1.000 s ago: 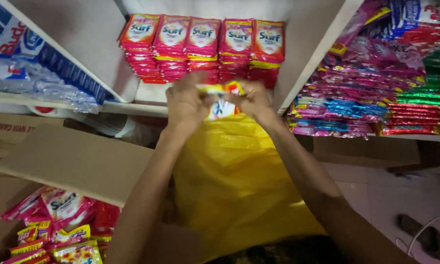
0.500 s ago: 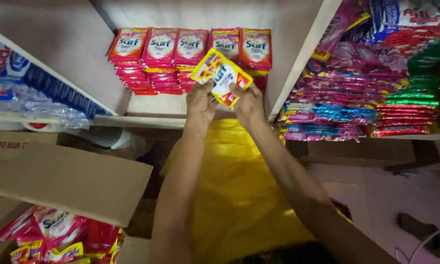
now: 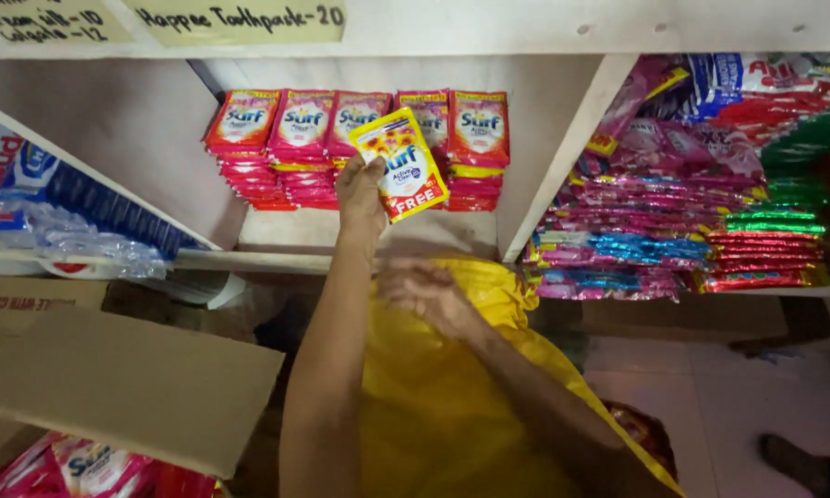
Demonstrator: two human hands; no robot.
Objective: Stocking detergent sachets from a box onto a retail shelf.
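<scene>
A yellow sachet point(image 3: 399, 164) is held up by the left hand point(image 3: 360, 194), pinched at its lower left edge between thumb and fingers, in front of the rows of red sachets point(image 3: 341, 138) stacked on the white shelf point(image 3: 314, 231). The right hand point(image 3: 424, 290) is lowered over the yellow bag point(image 3: 452, 406), blurred, so whether it is closed on anything cannot be told. The two hands are held apart. Pink, blue and green packets point(image 3: 692, 212) are piled in the compartment to the right. A cardboard flap point(image 3: 120, 387) is seen at lower left.
</scene>
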